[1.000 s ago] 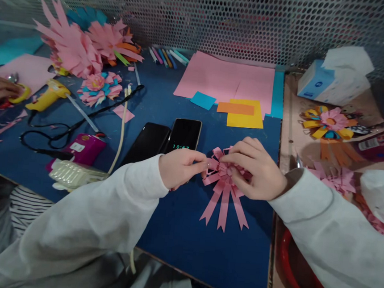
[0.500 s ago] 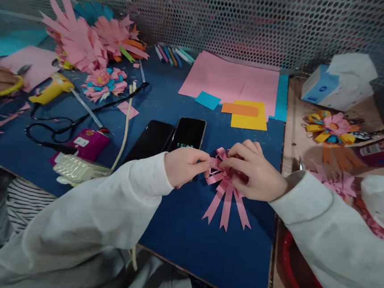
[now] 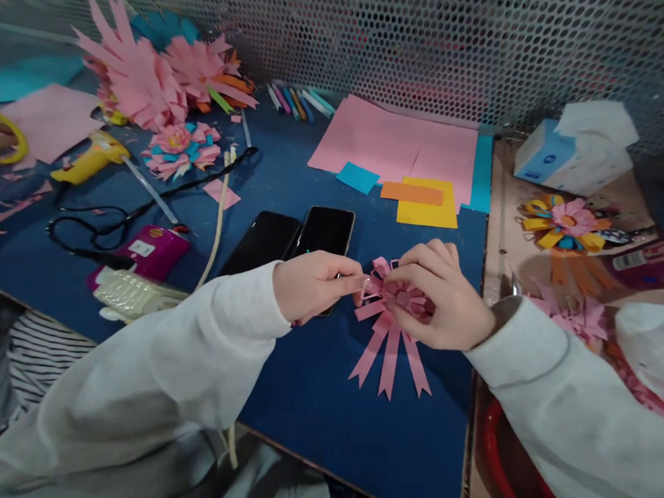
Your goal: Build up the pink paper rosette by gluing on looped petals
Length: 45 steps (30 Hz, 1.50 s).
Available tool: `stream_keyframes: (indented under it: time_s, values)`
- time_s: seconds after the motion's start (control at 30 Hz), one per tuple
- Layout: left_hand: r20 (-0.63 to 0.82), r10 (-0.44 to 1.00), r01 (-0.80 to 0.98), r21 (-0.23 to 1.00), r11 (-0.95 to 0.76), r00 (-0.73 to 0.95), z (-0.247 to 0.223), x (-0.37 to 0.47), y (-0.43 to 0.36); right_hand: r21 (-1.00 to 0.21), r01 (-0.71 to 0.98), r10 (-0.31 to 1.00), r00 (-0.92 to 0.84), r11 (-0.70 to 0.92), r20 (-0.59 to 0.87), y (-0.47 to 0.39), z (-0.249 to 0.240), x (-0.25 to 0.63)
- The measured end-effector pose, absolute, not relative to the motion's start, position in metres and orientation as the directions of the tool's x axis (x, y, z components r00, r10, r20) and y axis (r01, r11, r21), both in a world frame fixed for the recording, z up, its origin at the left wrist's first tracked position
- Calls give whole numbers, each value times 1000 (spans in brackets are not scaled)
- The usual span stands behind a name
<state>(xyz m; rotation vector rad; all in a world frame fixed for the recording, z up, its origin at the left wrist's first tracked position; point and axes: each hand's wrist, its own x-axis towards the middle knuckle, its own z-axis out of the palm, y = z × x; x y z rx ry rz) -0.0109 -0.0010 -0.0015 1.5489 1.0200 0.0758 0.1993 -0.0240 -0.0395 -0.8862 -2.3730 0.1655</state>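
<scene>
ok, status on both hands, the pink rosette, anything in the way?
Left hand: pinches pink rosette, left edge. Right hand: over its right side, grip unclear. Two phones partly behind left hand, off the rosette.

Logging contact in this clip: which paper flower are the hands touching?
The pink flower with three notched tails, touched by left hand and right hand; others, like the pink-blue flower, lie apart.

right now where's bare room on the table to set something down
Most room: the blue tabletop between the pink ribbon tails and its near edge. A smaller gap lies between the right phone and the yellow sheet. Crowded: the left, with glue gun, black cord and paper flowers.
</scene>
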Motion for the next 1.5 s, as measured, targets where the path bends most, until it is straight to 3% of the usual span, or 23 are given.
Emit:
stream_keyframes:
  time_s: [0.17,0.4,0.57,0.7,0.77,0.83,1.03,1.33,1.5]
  values:
    - [-468,584,440,875,202,663,-1,-12,0,-178,569,550,-590,803,591,-25,-41,198]
    - [-458,596,424,881,208,659,1,-12,-1,-148,564,512,-570,813,643,-25,-42,197]
    - [-394,750,521,850,77,531,6,-12,-4,-352,559,639,-480,751,601,-25,-39,197]
    - [-94,865,456,875,-165,493,0,-11,-3,-522,535,746,-436,665,503,-24,-35,198]
    - [54,855,416,856,-306,516,-4,-9,-2,-579,523,780,-435,625,450,-23,-34,198]
    - [113,840,404,838,-367,531,-7,-8,-2,-617,513,800,-441,597,407,-23,-33,198]
    - [109,843,408,837,-364,527,-9,-6,-2,-662,486,804,-493,571,333,-23,-33,199]
    - [61,845,412,853,-321,531,-13,-7,0,-648,506,807,-496,569,322,-22,-35,198]
    - [65,878,500,801,-329,474,-12,-9,2,-618,536,811,-467,576,352,-20,-38,202]
